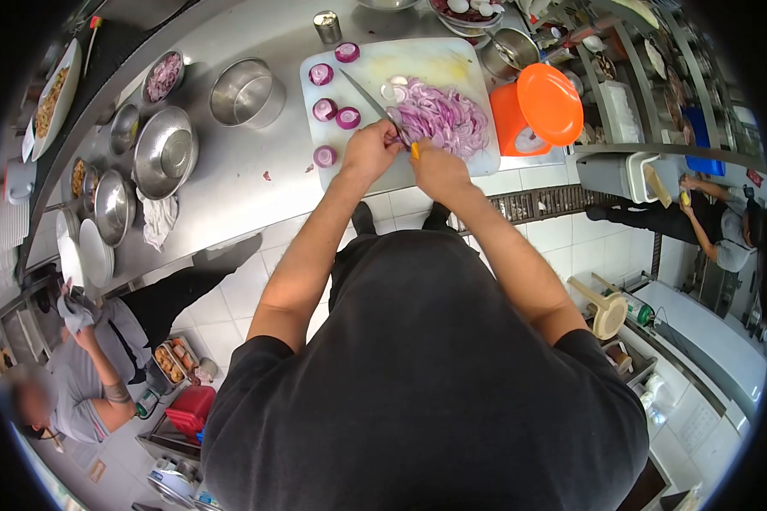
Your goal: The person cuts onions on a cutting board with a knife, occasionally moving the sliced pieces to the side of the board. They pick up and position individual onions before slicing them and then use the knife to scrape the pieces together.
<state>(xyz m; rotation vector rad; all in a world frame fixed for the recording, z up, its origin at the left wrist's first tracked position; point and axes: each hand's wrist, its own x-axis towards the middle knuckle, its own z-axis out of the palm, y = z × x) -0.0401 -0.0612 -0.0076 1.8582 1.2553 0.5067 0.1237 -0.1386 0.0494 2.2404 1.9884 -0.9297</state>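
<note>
A knife (365, 94) with a yellow handle is gripped in my right hand (441, 173), its blade slanting up and left over the white cutting board (315, 189). Close beside the blade's handle end, my left hand (371, 152) has its fingers pinched together; what lies between them is too small to make out. Sliced red onion (443, 117) is heaped on the board's right half. Several peeled onion pieces (348, 117) line the board's left side. A few pale slices (392, 90) sit at the upper left of the heap.
An orange scale (509, 123) stands right of the board. Steel pot (247, 94), steel bowls (165, 153) and a white cloth (158, 220) are on the counter at left. One person (102, 366) is at lower left, another (724, 217) at far right.
</note>
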